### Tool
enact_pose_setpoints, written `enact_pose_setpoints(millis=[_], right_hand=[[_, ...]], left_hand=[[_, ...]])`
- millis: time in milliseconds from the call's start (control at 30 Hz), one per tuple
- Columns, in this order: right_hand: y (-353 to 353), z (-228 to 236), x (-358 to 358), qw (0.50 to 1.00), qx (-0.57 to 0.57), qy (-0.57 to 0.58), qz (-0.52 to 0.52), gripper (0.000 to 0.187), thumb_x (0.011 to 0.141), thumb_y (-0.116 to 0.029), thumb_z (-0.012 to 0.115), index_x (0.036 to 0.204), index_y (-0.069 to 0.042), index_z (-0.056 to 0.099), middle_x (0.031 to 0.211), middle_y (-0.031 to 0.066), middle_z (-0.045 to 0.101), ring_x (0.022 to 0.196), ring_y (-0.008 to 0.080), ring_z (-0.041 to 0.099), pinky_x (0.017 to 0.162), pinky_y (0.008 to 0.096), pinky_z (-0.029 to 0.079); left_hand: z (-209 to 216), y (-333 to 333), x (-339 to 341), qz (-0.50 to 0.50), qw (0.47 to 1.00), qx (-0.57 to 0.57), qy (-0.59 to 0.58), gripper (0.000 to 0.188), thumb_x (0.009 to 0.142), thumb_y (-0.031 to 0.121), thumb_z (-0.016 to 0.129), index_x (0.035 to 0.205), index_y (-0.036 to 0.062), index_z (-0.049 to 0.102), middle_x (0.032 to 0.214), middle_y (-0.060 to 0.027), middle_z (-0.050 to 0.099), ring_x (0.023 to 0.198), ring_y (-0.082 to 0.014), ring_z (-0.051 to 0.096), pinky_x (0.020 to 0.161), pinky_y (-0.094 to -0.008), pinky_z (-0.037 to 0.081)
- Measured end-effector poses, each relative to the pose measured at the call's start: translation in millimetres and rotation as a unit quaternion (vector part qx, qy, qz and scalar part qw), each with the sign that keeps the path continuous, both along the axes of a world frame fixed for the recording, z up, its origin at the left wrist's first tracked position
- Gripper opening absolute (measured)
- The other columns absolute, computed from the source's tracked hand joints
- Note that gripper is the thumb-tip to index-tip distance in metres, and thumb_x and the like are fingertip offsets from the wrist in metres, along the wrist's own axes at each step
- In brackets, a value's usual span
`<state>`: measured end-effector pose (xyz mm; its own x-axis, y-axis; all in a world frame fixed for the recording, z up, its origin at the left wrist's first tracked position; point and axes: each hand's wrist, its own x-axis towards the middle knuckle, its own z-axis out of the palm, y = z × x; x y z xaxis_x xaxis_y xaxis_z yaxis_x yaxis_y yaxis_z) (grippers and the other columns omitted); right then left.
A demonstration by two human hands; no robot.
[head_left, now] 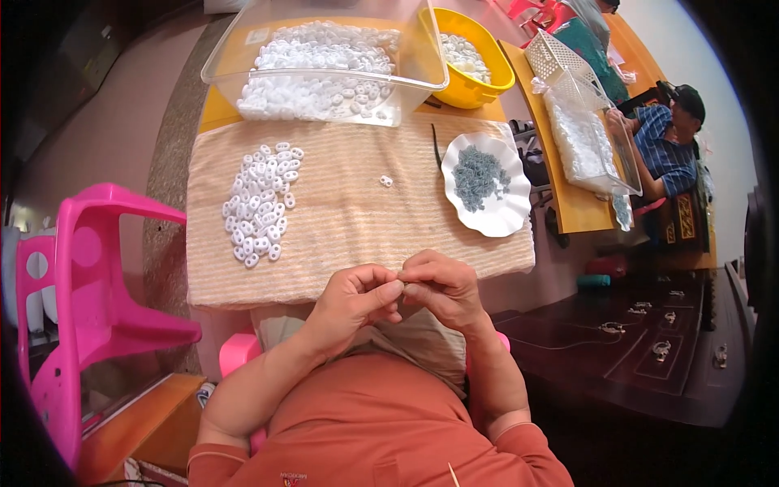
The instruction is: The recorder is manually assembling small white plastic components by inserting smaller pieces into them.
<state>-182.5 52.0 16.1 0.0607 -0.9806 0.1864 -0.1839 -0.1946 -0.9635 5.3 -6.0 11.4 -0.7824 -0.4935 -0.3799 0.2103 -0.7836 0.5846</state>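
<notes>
Pink plastic chair (89,284) left, dark carved wood cabinet (649,341) right, pinkish floor (114,122).

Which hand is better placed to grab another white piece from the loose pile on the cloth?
Probably the left hand: the pile of white pieces lies on its side; the right hand would cross over.

White plastic pieces (261,203) are lying on a beige striped cloth (357,219); at two o'clock, grey bits are filling a white scalloped plate (505,219). A yellow bowl (479,89) is sitting at twelve o'clock, a pink chair (89,268) at nine.
</notes>
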Motion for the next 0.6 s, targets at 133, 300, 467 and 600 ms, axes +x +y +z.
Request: enact_pose_setpoints(millis=[133, 300, 467, 600], right_hand=[[-1.0, -0.7, 1.0, 1.0, 0.005, 0.0, -0.001, 0.015, 0.08, 0.003, 0.068, 0.094, 0.001, 0.067, 0.086, 0.0103, 0.064, 0.079, 0.0172, 0.061, 0.066, 0.0261, 0.048], [-2.7, 0.0, -0.5, 1.0, 0.01, 0.026, 0.0, 0.011, 0.082, 0.003, 0.066, 0.092, 0.002, 0.066, 0.085, 0.0105, 0.064, 0.077, 0.0169, 0.061, 0.065, 0.0264, 0.048], [2.4, -0.5, 1.6, 0.991, 0.106, -0.072, -0.021, 0.007, 0.088, -0.003, 0.061, 0.093, 0.0, 0.062, 0.087, 0.0084, 0.062, 0.073, 0.0143, 0.062, 0.065, 0.0259, 0.05], [2.9, -4.4, 5.4, 0.974, 0.147, -0.159, -0.061, 0.008, 0.091, -0.004, 0.058, 0.093, 0.003, 0.061, 0.087, 0.0061, 0.061, 0.072, 0.0121, 0.061, 0.066, 0.0237, 0.051]], left_hand=[[1.0, -1.9, 1.7, -0.009, 1.0, 0.015, -0.004, 0.012, 0.092, 0.014, 0.061, 0.098, 0.0044, 0.06, 0.086, -0.0018, 0.063, 0.071, -0.0088, 0.06, 0.067, -0.0245, 0.054], [-3.7, -2.7, 2.1, -0.014, 1.0, 0.0, -0.02, 0.013, 0.092, 0.015, 0.061, 0.1, 0.0038, 0.061, 0.087, -0.0017, 0.063, 0.071, -0.0088, 0.06, 0.067, -0.0243, 0.054], [-3.4, -3.8, 1.7, 0.004, 1.0, -0.003, -0.011, 0.016, 0.091, 0.013, 0.061, 0.103, 0.0025, 0.061, 0.09, -0.0034, 0.063, 0.075, -0.0095, 0.062, 0.07, -0.0235, 0.054], [-2.0, -5.0, 0.7, 0.04, 0.999, 0.002, 0.002, 0.016, 0.091, 0.006, 0.059, 0.106, 0.0021, 0.06, 0.095, -0.0071, 0.065, 0.081, -0.0126, 0.065, 0.072, -0.025, 0.056]])
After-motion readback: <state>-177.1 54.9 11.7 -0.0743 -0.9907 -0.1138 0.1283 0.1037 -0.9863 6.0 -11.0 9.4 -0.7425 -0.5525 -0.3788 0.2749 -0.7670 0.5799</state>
